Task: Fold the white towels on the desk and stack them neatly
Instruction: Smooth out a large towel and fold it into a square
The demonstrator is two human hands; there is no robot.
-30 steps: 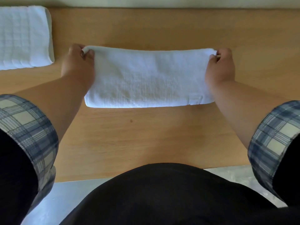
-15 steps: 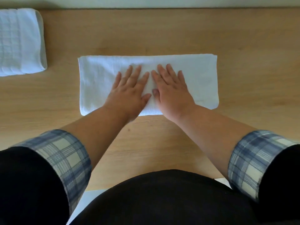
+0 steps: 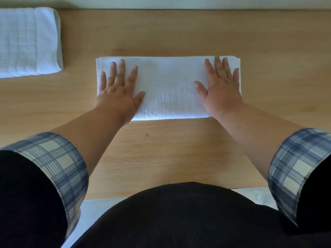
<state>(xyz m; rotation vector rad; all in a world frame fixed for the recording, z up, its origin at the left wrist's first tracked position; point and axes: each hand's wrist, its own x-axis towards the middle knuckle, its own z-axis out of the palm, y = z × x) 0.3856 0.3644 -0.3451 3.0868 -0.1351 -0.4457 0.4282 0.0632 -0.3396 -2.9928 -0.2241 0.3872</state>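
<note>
A white towel [image 3: 168,86], folded into a long flat strip, lies across the middle of the wooden desk [image 3: 179,149]. My left hand [image 3: 119,88] lies flat on its left end, fingers straight and spread. My right hand [image 3: 221,86] presses flat on its right end, fingers pointing away from me. A folded white towel [image 3: 28,42] with a checked weave sits at the desk's far left corner, partly cut off by the frame edge.
Bare wood surrounds the strip on the right, in front and behind. The desk's far edge meets a pale wall [image 3: 179,2]. The near edge sits just before my dark clothing, with light floor [image 3: 89,204] below.
A second ago both hands pinched the towel's far corners. They then lay flat together at its middle and have since slid apart to its two ends.
</note>
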